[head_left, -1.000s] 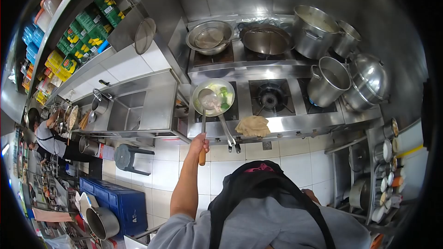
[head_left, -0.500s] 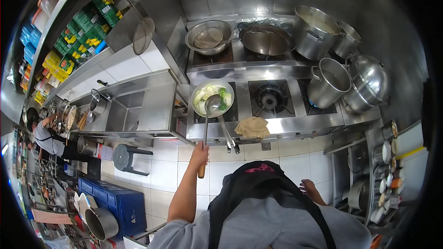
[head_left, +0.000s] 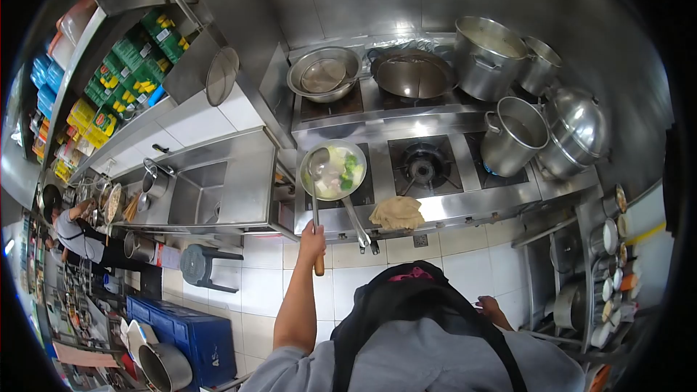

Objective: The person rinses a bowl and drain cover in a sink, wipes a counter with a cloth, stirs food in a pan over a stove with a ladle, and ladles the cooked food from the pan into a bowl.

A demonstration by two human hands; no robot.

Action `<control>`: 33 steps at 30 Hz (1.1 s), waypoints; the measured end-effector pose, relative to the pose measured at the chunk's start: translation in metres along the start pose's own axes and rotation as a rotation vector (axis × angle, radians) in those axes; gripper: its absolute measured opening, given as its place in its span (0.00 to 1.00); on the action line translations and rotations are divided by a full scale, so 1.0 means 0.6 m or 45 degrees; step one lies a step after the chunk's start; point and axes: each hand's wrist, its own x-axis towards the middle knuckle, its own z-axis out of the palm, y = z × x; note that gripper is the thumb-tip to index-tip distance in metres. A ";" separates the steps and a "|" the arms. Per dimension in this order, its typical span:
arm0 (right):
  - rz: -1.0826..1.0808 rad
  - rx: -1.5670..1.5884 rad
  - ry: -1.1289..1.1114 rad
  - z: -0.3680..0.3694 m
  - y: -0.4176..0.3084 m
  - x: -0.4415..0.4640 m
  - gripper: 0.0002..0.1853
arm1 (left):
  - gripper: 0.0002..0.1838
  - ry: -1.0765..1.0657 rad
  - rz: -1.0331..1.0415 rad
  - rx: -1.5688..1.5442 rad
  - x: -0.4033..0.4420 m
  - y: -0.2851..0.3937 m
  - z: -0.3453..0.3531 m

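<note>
1. We hold the ladle [head_left: 318,166] in our left hand [head_left: 312,241], whose fingers are wrapped together around the handle near its wooden end.
2. The ladle's long axis runs almost straight away from us: the wooden end points back towards our body, and the bowl points forward, inside the left part of the pan [head_left: 308,186].
3. The pan sits over the front-left place of the stove [head_left: 465,204]. Its handle slants back towards us and a little to the right, ending beyond the stove's front edge.
4. In the pan we see pale pieces and bright green vegetables [head_left: 351,171], the green lying mostly right of the ladle's bowl.
5. Our right hand [head_left: 492,310] is held low beside the apron [head_left: 406,292], well apart from the pan. Its fingers look partly curled; we cannot tell whether they are closed together.
6. A crumpled tan cloth [head_left: 397,213] lies on the stove's front edge, just right of the pan's handle.
7. Farther right, a tall pot [head_left: 514,138] stands over a blue flame [head_left: 490,171].
</note>
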 end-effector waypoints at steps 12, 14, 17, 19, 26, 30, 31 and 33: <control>-0.190 -0.332 -0.078 -0.012 0.044 0.027 0.18 | 0.32 0.224 0.257 1.155 0.085 0.035 0.039; -0.219 -0.313 -0.070 -0.006 0.038 0.011 0.18 | 0.33 0.194 0.284 1.227 0.064 0.037 0.045; 0.030 0.133 0.050 0.011 0.021 -0.016 0.18 | 0.35 0.140 0.308 1.378 0.037 0.009 0.039; 0.006 0.119 0.029 0.013 0.027 -0.020 0.18 | 0.37 0.120 0.352 1.441 -0.007 0.009 0.025; -0.080 -0.261 -0.042 -0.002 0.073 -0.006 0.18 | 0.37 0.263 0.415 1.471 -0.069 -0.028 -0.078; -0.126 -0.332 -0.074 -0.014 0.077 -0.007 0.18 | 0.36 0.342 0.319 1.259 -0.054 -0.032 -0.091; -0.106 -0.355 -0.081 -0.018 0.076 0.001 0.18 | 0.35 0.393 0.435 1.136 -0.034 -0.052 -0.093; -0.090 -0.389 -0.085 -0.018 0.059 -0.003 0.17 | 0.33 0.426 0.604 0.984 0.011 -0.084 -0.075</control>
